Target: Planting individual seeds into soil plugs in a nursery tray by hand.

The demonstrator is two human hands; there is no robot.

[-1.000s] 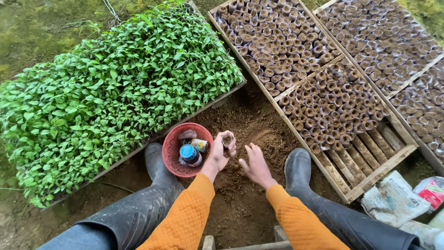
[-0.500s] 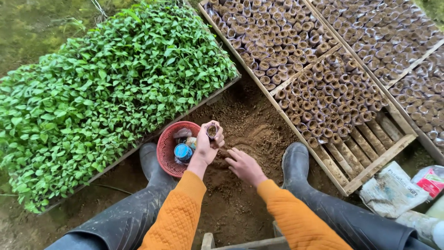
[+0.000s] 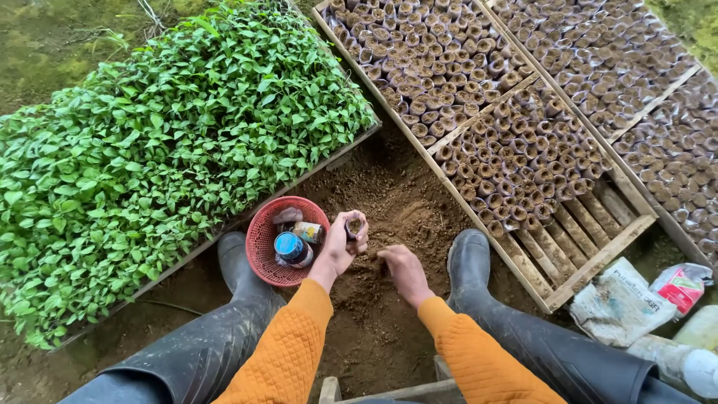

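My left hand (image 3: 342, 245) is shut on a small soil-filled plastic seedling pot (image 3: 354, 225), held upright above the loose brown soil (image 3: 389, 209) between my boots. My right hand (image 3: 402, 269) rests low on the soil pile with fingers curled into the dirt; whether it holds any soil is hidden. Both arms wear orange quilted sleeves. Just left of my left hand sits a red mesh basket (image 3: 262, 243) holding a blue-capped bottle (image 3: 289, 247) and small containers.
A wooden tray of dense green seedlings (image 3: 149, 157) lies at left. Wooden frames packed with several filled pots (image 3: 508, 142) stretch at the right, with bare slats (image 3: 591, 232) at the near end. My dark rubber boots (image 3: 470, 262) flank the soil. Plastic bags (image 3: 621, 299) lie at the right.
The view has shifted slightly. My left hand has lifted the small pot a little, and my right hand has dropped lower onto the soil pile.
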